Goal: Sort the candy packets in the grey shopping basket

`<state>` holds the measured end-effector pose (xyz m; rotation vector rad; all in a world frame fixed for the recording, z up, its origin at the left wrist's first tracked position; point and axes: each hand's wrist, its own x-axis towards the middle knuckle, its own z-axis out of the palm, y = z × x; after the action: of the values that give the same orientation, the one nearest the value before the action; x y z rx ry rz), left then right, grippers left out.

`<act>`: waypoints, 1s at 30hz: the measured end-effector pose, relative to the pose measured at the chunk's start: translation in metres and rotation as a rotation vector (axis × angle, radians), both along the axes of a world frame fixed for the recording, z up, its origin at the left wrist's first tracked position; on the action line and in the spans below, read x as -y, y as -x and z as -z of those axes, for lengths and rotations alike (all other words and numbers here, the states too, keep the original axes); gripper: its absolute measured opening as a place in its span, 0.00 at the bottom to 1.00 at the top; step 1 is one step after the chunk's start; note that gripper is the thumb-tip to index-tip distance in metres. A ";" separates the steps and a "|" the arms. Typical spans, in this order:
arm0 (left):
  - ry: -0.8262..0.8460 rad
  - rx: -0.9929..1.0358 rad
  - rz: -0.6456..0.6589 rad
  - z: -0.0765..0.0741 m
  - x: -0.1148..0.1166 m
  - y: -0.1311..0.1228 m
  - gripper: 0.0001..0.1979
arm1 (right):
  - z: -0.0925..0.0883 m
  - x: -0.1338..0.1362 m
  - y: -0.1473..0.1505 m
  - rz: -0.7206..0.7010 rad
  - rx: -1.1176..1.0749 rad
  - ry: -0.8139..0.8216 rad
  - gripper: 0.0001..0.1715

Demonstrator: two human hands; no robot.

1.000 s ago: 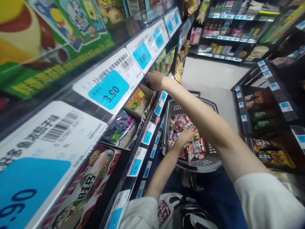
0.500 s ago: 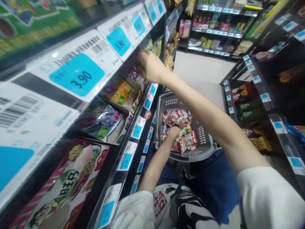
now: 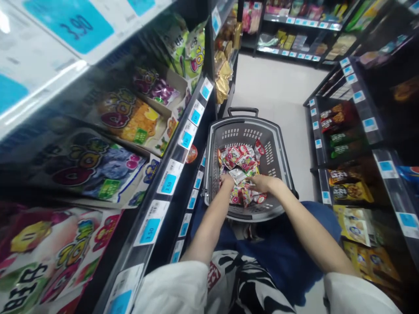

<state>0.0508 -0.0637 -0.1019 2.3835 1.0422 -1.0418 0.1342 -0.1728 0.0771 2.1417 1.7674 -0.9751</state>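
Observation:
Both of my hands are down inside a grey shopping basket (image 3: 278, 152), among several small, mostly red and white candy packets (image 3: 244, 158). My left hand (image 3: 226, 179) is at the left side of the pile, its fingers hidden by the hand and the packets. From the right, my right hand (image 3: 263, 183) reaches over the pile with its fingers stretched out and apart, touching packets. A whitish packet (image 3: 238, 175) lies between the two hands; whether the left hand grips it cannot be made out.
On the left, a shelf holds open boxes of gummy candy bags (image 3: 131, 122), with price tags (image 3: 168, 179) along its edge. Green bags (image 3: 196, 50) stand farther back. The right shelf carries snack packs (image 3: 350, 187). The floor (image 3: 268, 83) runs ahead to a back shelf (image 3: 294, 54).
My right hand has come down from the left shelf into the basket. My left hand has shifted a little left within the pile. The view has moved, showing more of the basket.

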 end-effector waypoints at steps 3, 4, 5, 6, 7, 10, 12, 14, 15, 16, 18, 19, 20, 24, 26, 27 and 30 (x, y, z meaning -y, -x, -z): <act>-0.046 -0.003 -0.042 0.004 -0.002 0.006 0.26 | 0.000 -0.022 0.011 -0.077 0.000 -0.152 0.26; -0.061 0.010 -0.050 0.004 -0.003 0.008 0.28 | 0.000 -0.027 0.014 -0.091 0.017 -0.190 0.26; -0.077 0.024 -0.058 0.004 -0.004 0.009 0.29 | 0.000 -0.031 0.017 -0.103 0.035 -0.204 0.26; -0.091 0.032 -0.066 0.005 -0.005 0.010 0.29 | 0.000 -0.033 0.019 -0.115 0.048 -0.192 0.26; -0.102 0.035 -0.074 0.005 -0.005 0.010 0.29 | 0.002 -0.033 0.020 -0.126 0.054 -0.158 0.25; -0.093 0.015 -0.080 0.005 -0.007 0.012 0.26 | 0.007 -0.026 0.018 -0.135 0.065 -0.030 0.23; -0.063 0.004 -0.066 0.005 -0.008 0.013 0.25 | 0.008 -0.021 0.015 -0.117 0.082 0.010 0.23; -0.035 0.007 -0.050 0.004 -0.008 0.013 0.26 | 0.006 -0.018 0.010 -0.100 0.094 0.009 0.25; -0.023 0.016 -0.043 0.002 -0.008 0.012 0.25 | 0.003 -0.017 0.007 -0.095 0.093 -0.001 0.26; -0.011 0.031 -0.036 0.000 -0.007 0.011 0.25 | 0.000 -0.016 0.004 -0.092 0.089 -0.014 0.27; 0.009 0.096 -0.018 -0.007 -0.005 0.007 0.23 | -0.007 -0.014 -0.004 -0.084 0.077 -0.041 0.27; 0.015 0.145 -0.008 -0.012 -0.004 0.005 0.21 | -0.010 -0.012 -0.008 -0.075 0.075 -0.054 0.27; 0.020 0.202 0.002 -0.018 -0.003 0.003 0.20 | -0.013 -0.011 -0.013 -0.062 0.079 -0.065 0.26; 0.064 0.482 0.024 -0.043 0.002 -0.004 0.15 | -0.014 -0.004 -0.032 0.019 0.122 -0.092 0.25; 0.108 0.633 0.012 -0.054 0.001 -0.008 0.16 | -0.010 -0.003 -0.039 0.047 0.130 -0.090 0.27; 0.122 0.694 0.005 -0.058 0.001 -0.010 0.17 | -0.009 -0.003 -0.042 0.054 0.125 -0.085 0.30; 0.283 0.947 -0.155 -0.066 0.000 -0.018 0.17 | -0.006 -0.004 -0.047 0.092 0.117 -0.114 0.41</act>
<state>0.0683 -0.0637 -0.0363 2.1011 0.6357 0.0540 0.1812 -0.1690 0.0831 2.3165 1.7214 -0.7679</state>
